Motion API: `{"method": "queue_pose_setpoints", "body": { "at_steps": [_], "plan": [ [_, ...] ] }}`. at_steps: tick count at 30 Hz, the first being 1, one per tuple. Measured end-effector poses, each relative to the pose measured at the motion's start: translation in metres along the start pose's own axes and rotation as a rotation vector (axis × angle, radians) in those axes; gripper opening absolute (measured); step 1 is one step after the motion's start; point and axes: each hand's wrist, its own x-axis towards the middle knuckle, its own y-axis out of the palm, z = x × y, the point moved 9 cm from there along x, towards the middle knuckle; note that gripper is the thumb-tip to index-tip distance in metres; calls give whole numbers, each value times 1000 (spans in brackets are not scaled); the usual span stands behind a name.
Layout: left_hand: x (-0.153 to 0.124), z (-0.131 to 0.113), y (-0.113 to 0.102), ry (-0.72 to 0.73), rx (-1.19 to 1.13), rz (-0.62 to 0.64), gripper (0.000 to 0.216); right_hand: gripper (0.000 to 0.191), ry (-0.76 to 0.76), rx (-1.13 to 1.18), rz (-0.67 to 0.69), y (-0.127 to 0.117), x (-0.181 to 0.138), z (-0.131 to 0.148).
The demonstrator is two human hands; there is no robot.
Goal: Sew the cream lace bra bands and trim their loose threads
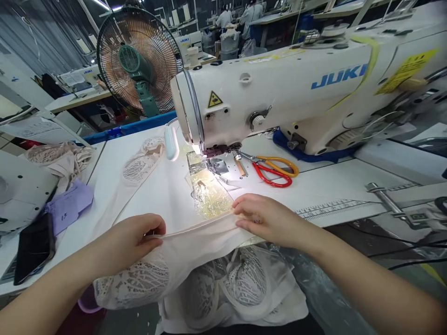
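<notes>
A pale pink lace bra (200, 246) is stretched between my hands at the table's front edge. My left hand (134, 239) pinches its upper edge on the left, above a lace cup. My right hand (260, 216) pinches the same edge farther right, its fingers close together. Just beyond lies the lit, tape-covered plate (211, 197) of a white sewing machine (279, 97); the needle area is above it. Below the held piece, more lace bras (240, 284) lie piled, partly covered by it.
Scissors (275, 170) with red and orange handles rest beside the needle area. Another bra (139, 170) lies on the table at left. A phone (35, 249), purple paper (70, 207) and a fan (139, 60) stand around. People (251, 16) sit far back.
</notes>
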Motion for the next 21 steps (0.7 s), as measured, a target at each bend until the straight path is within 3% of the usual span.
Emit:
{"method": "queue_pose_setpoints", "body": {
  "at_steps": [3,6,8,11,16,21],
  "plan": [
    [-12,-18,1,49,55,-9,11,16,-58,38,-36,-3,4,16],
    [-23,-39,3,124,93,-50,12,23,-221,60,12,12,14,58],
    [-30,-48,4,155,112,-98,9,20,-323,37,70,29,19,90],
    [-43,-55,8,190,106,-175,6,8,-359,-21,128,51,23,119],
    [-58,-50,10,195,57,-293,6,3,-321,27,133,60,17,124],
    [-60,-50,18,232,63,-300,11,15,-341,49,140,57,5,125]
  ]
}}
